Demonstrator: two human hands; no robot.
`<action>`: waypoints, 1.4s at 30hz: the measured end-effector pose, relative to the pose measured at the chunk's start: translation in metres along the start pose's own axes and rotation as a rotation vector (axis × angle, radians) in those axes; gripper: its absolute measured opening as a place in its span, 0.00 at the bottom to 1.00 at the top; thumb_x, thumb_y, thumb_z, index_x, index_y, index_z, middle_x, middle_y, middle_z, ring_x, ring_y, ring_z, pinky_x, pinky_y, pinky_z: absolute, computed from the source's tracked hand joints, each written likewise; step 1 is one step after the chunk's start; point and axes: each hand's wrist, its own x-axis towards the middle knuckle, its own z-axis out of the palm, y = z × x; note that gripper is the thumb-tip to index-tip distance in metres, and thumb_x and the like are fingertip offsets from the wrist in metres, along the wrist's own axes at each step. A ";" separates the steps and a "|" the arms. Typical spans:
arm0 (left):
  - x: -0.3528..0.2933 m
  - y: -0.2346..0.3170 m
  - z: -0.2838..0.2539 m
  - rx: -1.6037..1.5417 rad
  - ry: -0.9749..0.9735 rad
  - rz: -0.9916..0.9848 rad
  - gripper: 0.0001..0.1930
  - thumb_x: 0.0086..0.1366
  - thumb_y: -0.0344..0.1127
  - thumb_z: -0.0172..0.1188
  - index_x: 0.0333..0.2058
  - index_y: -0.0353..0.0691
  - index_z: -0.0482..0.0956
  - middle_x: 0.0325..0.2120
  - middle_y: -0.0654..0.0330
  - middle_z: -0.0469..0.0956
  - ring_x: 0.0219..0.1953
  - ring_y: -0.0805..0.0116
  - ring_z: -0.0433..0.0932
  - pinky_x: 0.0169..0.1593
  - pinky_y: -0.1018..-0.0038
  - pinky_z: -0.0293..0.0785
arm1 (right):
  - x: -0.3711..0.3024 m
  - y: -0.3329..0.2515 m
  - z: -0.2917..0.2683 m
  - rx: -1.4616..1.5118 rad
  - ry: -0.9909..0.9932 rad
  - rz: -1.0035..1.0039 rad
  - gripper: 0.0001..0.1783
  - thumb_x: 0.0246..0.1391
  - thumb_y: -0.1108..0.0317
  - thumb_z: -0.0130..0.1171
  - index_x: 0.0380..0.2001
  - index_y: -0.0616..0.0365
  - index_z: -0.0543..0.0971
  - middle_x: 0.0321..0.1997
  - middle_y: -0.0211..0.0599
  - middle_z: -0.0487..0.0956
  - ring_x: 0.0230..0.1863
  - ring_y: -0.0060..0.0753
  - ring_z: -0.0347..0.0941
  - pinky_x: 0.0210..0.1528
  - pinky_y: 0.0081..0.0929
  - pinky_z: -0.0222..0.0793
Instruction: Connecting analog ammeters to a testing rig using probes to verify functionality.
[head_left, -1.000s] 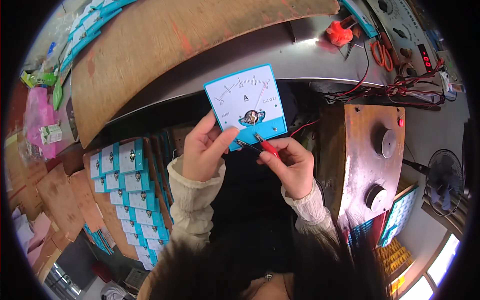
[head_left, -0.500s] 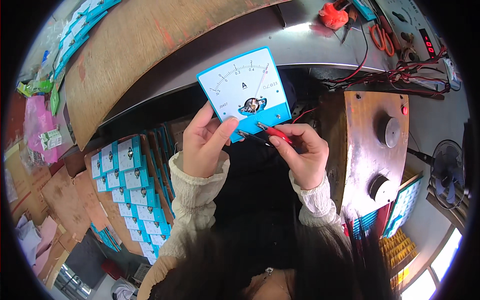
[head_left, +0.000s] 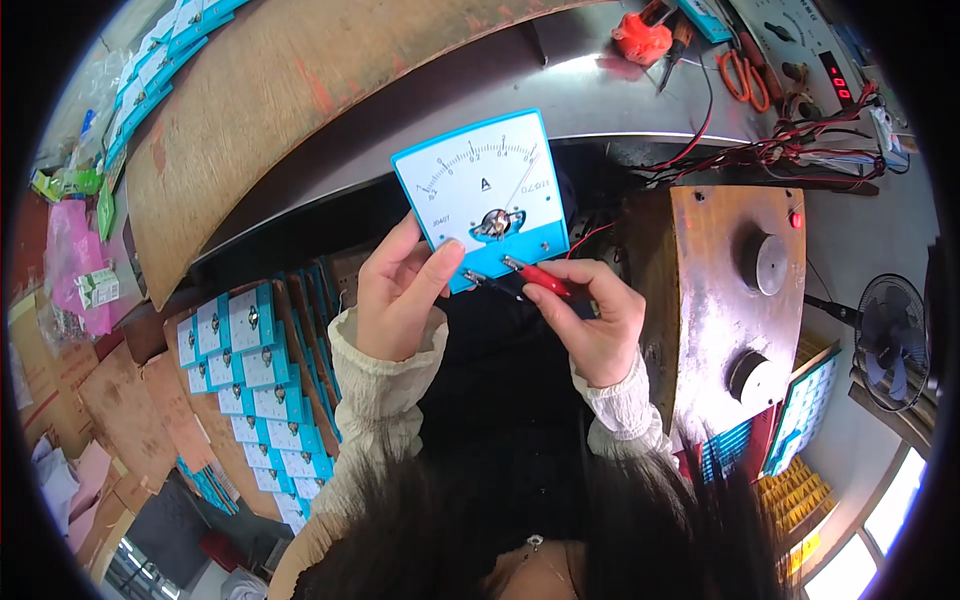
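My left hand (head_left: pixel 398 290) grips the lower left corner of a square blue and white analogue panel meter (head_left: pixel 484 197), thumb on its blue base. Its needle leans to the right end of the scale. My right hand (head_left: pixel 595 315) pinches a red crocodile clip (head_left: pixel 540 279) whose metal jaws touch the meter's bottom edge. A black clip (head_left: pixel 487 281) lies beside the red one, between the two hands, also at the meter's base.
Rows of the same blue meters (head_left: pixel 245 370) lie in cardboard trays at lower left. A rusty metal box with two knobs (head_left: pixel 745 290) stands to the right. Red and black wires (head_left: pixel 770 150), an orange tool (head_left: pixel 640 35), a fan (head_left: pixel 895 340) and a brown board (head_left: pixel 290 90) surround the metal bench.
The meter and both hands have drifted slightly left and up in view. The needle has swung to the right of the scale. The grips are unchanged.
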 end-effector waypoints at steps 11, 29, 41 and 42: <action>-0.008 -0.002 -0.006 0.001 0.029 -0.018 0.22 0.65 0.29 0.56 0.57 0.33 0.67 0.40 0.63 0.79 0.31 0.83 0.74 0.30 0.86 0.63 | -0.006 0.000 0.007 -0.141 0.079 -0.156 0.22 0.36 0.74 0.74 0.39 0.63 0.78 0.39 0.43 0.79 0.36 0.36 0.78 0.37 0.25 0.74; 0.015 -0.037 0.069 0.578 -0.468 0.253 0.27 0.68 0.28 0.49 0.64 0.36 0.57 0.59 0.53 0.62 0.51 0.69 0.73 0.50 0.79 0.70 | -0.120 0.083 -0.188 -0.663 1.093 0.526 0.60 0.30 0.49 0.77 0.59 0.77 0.58 0.54 0.60 0.69 0.57 0.49 0.67 0.57 0.36 0.65; 0.024 -0.030 0.080 0.515 -0.462 0.117 0.27 0.66 0.29 0.52 0.64 0.38 0.59 0.58 0.51 0.66 0.51 0.67 0.74 0.51 0.77 0.69 | -0.163 0.132 -0.229 -0.999 1.300 0.665 0.58 0.34 0.47 0.74 0.59 0.77 0.59 0.58 0.64 0.66 0.61 0.56 0.62 0.64 0.39 0.57; 0.021 -0.033 0.082 0.501 -0.446 0.125 0.28 0.66 0.28 0.53 0.63 0.37 0.59 0.57 0.51 0.67 0.51 0.67 0.74 0.52 0.76 0.69 | -0.165 0.139 -0.231 -1.076 1.300 0.616 0.56 0.33 0.49 0.75 0.57 0.78 0.60 0.57 0.63 0.66 0.60 0.57 0.63 0.63 0.39 0.57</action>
